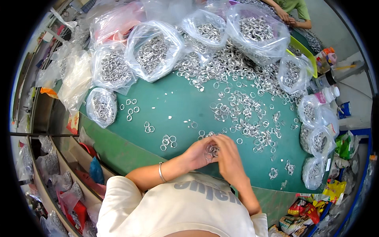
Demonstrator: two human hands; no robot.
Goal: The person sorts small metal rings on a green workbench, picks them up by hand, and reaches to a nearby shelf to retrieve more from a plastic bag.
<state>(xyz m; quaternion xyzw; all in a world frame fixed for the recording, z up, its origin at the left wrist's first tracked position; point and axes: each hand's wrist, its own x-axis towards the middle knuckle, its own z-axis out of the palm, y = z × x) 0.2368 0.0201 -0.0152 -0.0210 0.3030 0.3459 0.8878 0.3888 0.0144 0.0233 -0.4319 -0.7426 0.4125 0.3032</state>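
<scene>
Near the table's front edge, my left hand (195, 153) is cupped around a small bunch of silver rings (212, 151). My right hand (229, 160) curls over from the other side, its fingers bent against the same rings and meeting the left fingertips. Some of its fingertips are hidden. Just beyond the hands, more loose rings lie on the green tabletop (173, 106). To the left sit small groups of rings, one cluster (169, 142) nearest my left forearm. A wide scatter of rings (252, 118) spreads to the right of my right hand.
Open plastic bags of rings line the far side, including a large bag (153, 53) and another (257, 29). Several small bags (314, 172) stand along the right edge. Beside a yellow-green basket (306, 51), another person's hands (287, 16) work. Drawers (65, 173) stand at lower left.
</scene>
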